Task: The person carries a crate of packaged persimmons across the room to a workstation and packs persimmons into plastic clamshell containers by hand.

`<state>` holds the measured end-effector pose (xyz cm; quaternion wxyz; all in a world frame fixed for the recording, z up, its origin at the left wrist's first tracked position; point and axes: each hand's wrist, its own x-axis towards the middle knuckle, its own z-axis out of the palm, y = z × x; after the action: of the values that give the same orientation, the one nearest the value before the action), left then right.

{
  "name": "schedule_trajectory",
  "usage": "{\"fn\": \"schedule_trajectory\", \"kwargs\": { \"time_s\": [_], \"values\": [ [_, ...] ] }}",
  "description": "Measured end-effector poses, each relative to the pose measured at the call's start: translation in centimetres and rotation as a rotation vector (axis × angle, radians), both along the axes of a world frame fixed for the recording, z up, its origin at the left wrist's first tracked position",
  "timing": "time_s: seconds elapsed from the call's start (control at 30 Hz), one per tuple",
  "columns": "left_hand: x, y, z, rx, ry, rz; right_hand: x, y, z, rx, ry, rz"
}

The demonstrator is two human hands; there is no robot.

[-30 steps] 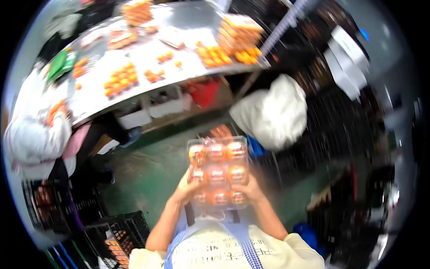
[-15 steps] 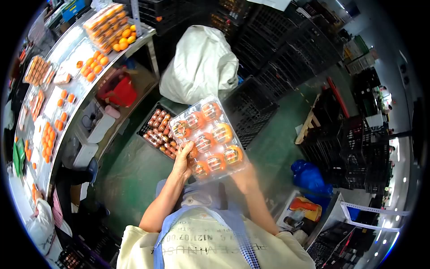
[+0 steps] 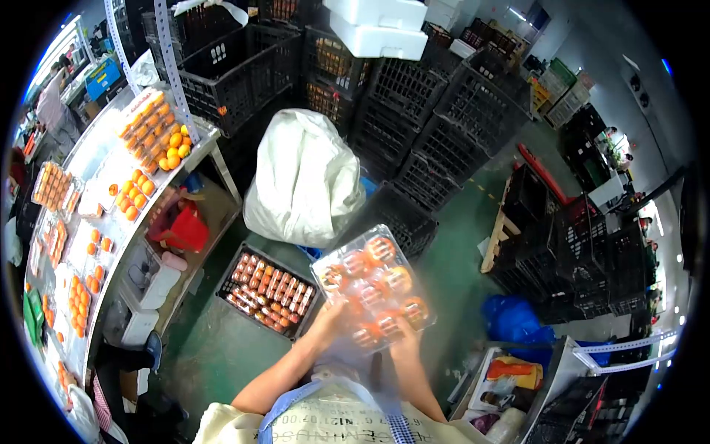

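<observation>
Head view: we hold a clear fruit pack (image 3: 367, 288) before us, tilted, above the green floor (image 3: 203, 362).
Hands: both clamped on it, our left hand (image 3: 330, 323) at its left edge, our right hand (image 3: 404, 343) at its near side.
Drop risk: if either grip slackens, we judge the pack could flex, slip and spill near the black crate (image 3: 254, 319).

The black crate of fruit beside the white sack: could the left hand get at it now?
Probably not yet: the left hand is holding the clear fruit pack, and the crate sits lower, on the floor. Its top looks uncovered, though, so freeing that hand and bending might do.
</observation>
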<state>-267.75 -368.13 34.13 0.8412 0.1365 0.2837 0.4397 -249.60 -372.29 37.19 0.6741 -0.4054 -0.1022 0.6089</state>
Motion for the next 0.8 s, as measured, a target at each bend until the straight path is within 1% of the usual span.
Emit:
{"fn": "schedule_trajectory", "kwargs": {
  "time_s": [0.07, 0.1, 0.17, 0.2, 0.23, 0.27, 0.3, 0.33, 0.37, 0.4, 0.43, 0.5, 0.53, 0.57, 0.63, 0.7, 0.73, 0.8],
  "values": [
    [0.9, 1.5, 0.1, 0.053, -0.117, 0.020, 2.1, 1.2, 0.1, 0.011, -0.016, -0.005],
    [1.4, 2.6, 3.7, 0.112, -0.001, 0.066, 3.4, 1.8, 0.2, -0.011, 0.032, 0.010],
    [2.0, 4.8, 2.7, 0.082, -0.151, 0.069, 6.5, 3.4, 0.2, -0.062, 0.121, 0.043],
    [2.4, 6.0, 3.7, 0.072, -0.241, 0.071, 8.3, 4.2, -0.2, -0.071, 0.129, 0.091],
    [3.0, 7.2, 3.7, 0.085, -0.358, -0.022, 10.5, 5.2, -0.8, -0.083, 0.134, 0.140],
    [4.0, 8.0, 4.1, 0.057, -0.354, -0.030, 12.6, 5.8, -1.3, -0.101, 0.144, 0.188],
    [5.0, 8.7, 2.9, 0.077, -0.294, -0.120, 14.6, 6.8, -1.1, -0.144, 0.157, 0.229],
    [6.1, 9.8, 2.4, 0.106, -0.230, -0.212, 16.7, 7.8, -0.7, -0.200, 0.095, 0.299],
    [7.7, 10.4, 2.2, 0.145, -0.010, -0.264, 18.6, 8.7, -0.4, -0.247, 0.034, 0.365],
    [9.7, 11.4, 1.6, 0.202, 0.123, -0.339, 20.7, 9.8, -0.5, -0.283, -0.024, 0.426],
    [12.0, 11.2, 4.4, 0.211, 0.220, -0.282, 23.1, 10.9, -1.9, -0.178, -0.044, 0.514],
    [14.9, 11.7, 1.3, 0.183, 0.203, -0.327, 25.9, 13.3, 0.4, -0.245, -0.092, 0.562],
    [16.6, 12.0, 1.5, 0.168, 0.211, -0.325, 27.3, 13.9, 1.5, -0.296, -0.121, 0.587],
    [17.9, 12.3, 1.6, 0.155, 0.227, -0.292, 28.6, 14.5, 2.0, -0.253, -0.126, 0.586],
    [21.4, 12.1, 3.8, 0.114, 0.248, -0.214, 31.4, 16.0, 3.7, -0.270, -0.175, 0.598],
    [24.1, 12.6, 4.9, 0.095, 0.254, -0.157, 33.9, 17.6, 4.3, -0.257, -0.208, 0.625],
    [25.1, 13.3, 5.1, 0.095, 0.267, -0.134, 34.2, 17.9, 4.0, -0.145, -0.162, 0.508],
    [26.2, 14.5, 3.7, 0.189, 0.293, -0.154, 34.7, 18.8, 6.4, -0.101, -0.052, 0.415]
  ]
}}
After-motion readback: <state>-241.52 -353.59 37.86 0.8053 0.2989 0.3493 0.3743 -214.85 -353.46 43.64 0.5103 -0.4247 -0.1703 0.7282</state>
